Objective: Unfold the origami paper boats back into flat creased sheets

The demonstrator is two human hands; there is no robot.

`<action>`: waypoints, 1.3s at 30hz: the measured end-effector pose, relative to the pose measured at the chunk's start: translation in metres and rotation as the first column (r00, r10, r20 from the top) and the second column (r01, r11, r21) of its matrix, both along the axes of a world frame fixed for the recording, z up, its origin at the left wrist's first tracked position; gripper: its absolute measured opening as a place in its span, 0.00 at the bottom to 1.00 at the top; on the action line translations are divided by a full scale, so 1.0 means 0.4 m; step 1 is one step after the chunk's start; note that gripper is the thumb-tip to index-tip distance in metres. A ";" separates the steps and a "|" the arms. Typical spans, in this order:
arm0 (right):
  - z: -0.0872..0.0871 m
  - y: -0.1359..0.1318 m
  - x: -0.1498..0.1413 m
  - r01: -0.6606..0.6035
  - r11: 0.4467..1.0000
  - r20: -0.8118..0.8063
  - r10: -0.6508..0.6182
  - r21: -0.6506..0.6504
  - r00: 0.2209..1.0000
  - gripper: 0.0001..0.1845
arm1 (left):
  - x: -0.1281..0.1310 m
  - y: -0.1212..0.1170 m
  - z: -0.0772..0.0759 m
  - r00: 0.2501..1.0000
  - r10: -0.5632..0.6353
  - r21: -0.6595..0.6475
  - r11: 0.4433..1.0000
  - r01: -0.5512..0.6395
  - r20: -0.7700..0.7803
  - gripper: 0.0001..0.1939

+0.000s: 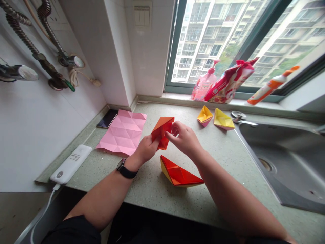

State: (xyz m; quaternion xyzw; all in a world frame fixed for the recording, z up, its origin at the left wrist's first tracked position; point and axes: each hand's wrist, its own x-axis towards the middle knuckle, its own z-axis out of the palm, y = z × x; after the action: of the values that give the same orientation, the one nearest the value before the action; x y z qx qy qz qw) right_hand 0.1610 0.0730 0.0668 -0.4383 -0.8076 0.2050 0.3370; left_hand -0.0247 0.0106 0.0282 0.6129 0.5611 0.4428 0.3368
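Both hands hold a folded orange paper piece [162, 130] above the speckled green countertop [142, 189]. My left hand [147, 149], with a black watch on the wrist, pinches its lower left edge. My right hand [184, 137] pinches its right side with fingers pressed together. Just below the hands a finished orange and yellow paper boat [179, 174] lies on the counter. Left of the hands lies a creased pink paper sheet [124, 132], unfolded flat.
Two small yellow paper boats [204, 116] [223, 119] sit near the window sill. A steel sink [286, 159] fills the right side. A phone [107, 118] and white power bank [71, 164] lie by the left wall. Bottles and a red pouch [228, 84] stand on the sill.
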 end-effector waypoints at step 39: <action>0.020 -0.006 -0.006 0.095 0.990 0.140 -0.080 -0.102 0.987 0.09 | 0.002 -0.004 0.000 0.991 0.113 0.020 0.993 -0.112 -0.067 0.29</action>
State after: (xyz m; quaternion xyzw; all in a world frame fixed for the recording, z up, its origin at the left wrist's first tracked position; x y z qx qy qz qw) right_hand 0.1585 0.0707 0.0748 -0.5038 -0.7965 0.2031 0.2656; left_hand -0.0240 0.0089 0.0283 0.5978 0.6023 0.4446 0.2868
